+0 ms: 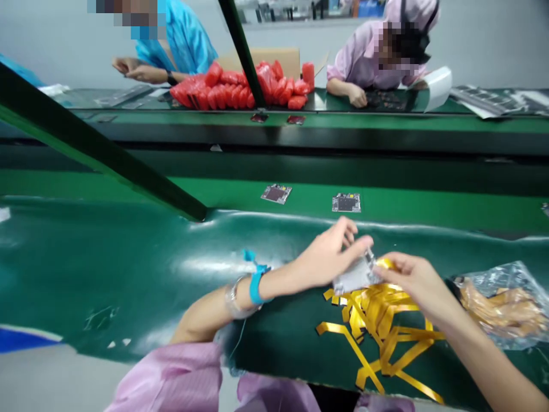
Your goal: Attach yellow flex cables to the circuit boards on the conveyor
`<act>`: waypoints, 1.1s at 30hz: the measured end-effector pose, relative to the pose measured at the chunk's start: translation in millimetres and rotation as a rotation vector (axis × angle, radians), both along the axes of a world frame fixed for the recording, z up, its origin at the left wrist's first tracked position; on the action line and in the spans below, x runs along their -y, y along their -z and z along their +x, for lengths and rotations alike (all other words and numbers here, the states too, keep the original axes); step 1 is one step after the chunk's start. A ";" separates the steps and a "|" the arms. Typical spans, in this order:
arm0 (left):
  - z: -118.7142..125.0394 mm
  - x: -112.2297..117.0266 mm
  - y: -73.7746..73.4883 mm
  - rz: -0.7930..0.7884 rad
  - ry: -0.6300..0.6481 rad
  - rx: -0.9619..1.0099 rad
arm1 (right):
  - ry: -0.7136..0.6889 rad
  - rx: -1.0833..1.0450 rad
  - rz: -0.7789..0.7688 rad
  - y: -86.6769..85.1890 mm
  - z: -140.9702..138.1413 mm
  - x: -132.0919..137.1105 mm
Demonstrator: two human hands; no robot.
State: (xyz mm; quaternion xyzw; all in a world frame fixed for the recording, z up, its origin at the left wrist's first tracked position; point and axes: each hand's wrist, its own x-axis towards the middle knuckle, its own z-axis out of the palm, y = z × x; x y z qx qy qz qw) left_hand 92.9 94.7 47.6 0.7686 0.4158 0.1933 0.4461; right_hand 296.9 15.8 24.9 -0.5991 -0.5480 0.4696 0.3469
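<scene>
My left hand [329, 256] pinches a small silvery circuit board [355, 276] just above the green mat [128, 269]. My right hand [416, 277] is closed on a strip of yellow tape [385, 264] at the board's right edge. Both hands hover over a loose pile of yellow tape strips [381, 326]. A blue wrist strap [256, 281] circles my left wrist.
A clear plastic bag [504, 303] of amber pieces lies at the right. Two small boards [277, 193] [346, 202] rest on the green conveyor belt. Across the belt, two people work beside a heap of red packets [240, 88]. A dark green bar [98, 151] slants in from the left.
</scene>
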 end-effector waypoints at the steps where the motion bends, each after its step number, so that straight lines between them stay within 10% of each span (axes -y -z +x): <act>1: 11.6 -22.2 5.0 0.109 -0.047 -0.021 | 0.057 -0.027 -0.004 -2.1 15.2 -18.3; 6: 62.8 -123.2 46.8 0.298 -0.067 -0.358 | 0.346 0.039 0.038 -4.8 97.3 -116.4; 11: 81.9 -144.2 75.4 0.210 -0.016 -0.470 | 0.498 0.263 0.203 10.0 120.9 -131.3; 20: 86.8 -131.3 44.6 0.210 -0.070 -0.298 | 0.315 0.265 0.369 62.8 40.6 -128.3; 33: 19.2 2.3 9.8 -0.095 -0.181 0.277 | 0.264 -0.090 0.476 22.8 -9.2 -47.4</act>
